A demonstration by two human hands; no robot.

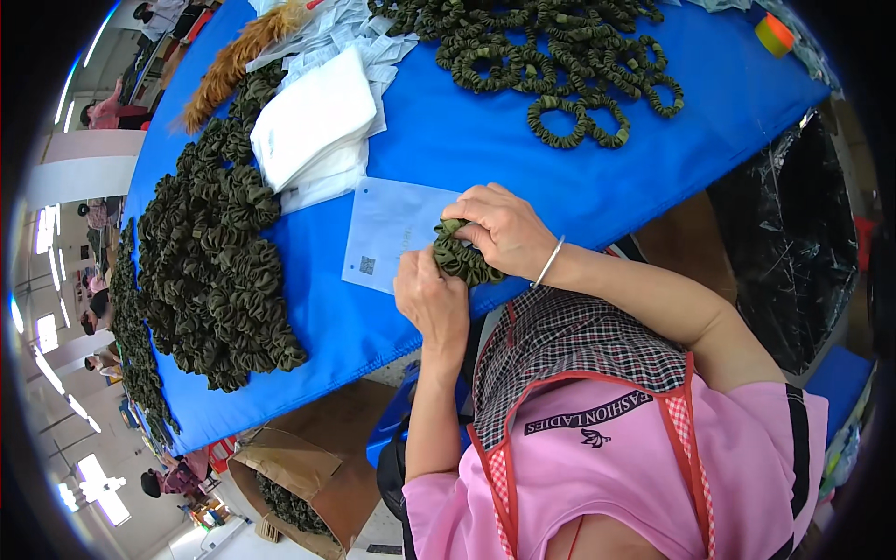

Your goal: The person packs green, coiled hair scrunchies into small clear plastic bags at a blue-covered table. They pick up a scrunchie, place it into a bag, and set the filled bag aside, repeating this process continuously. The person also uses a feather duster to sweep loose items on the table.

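A dark olive-green scrunchie (459, 258) is bunched between my two hands at the table's near edge. My left hand (432, 297) is closed, its fingertips pinching the scrunchie's left side. From the right, my right hand (504, 231), with a silver bangle at the wrist, grips the upper side with curled fingers. Under and beside the hands lies a flat frosted plastic bag (383, 229) with a small square code on it. My hands partly cover its right end; whether the scrunchie is in or on the bag, I cannot tell.
A big heap of dark green scrunchies (219, 252) covers the left of the blue table (448, 131). White bags (313, 117) are stacked behind, beside tan feathery stuff (238, 65). More scrunchies (560, 65) and a tape roll (774, 35) lie far right. A cardboard box (345, 485) stands below.
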